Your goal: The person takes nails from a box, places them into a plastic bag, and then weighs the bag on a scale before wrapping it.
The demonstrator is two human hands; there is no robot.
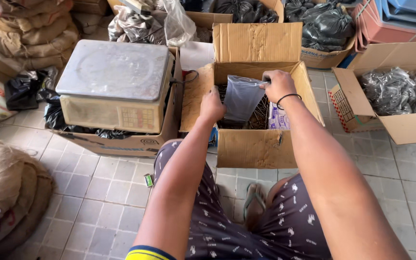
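A small green box (148,180) lay on the tiled floor (97,192). Beyond, the left hand (212,105) and right hand (279,84) pinched a clear plastic bag (243,97) open over the open brown cardboard box (256,144) of dark nails (258,118); a metal-topped weighing scale (114,84) stood left.

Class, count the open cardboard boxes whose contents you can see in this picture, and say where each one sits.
4: the nail box under both hands, one at right with filled bags, two at the back with black bags. Others may be hidden.

Both hands (211,107) (279,84) on clear plastic bag (242,97) over open carton (257,144)
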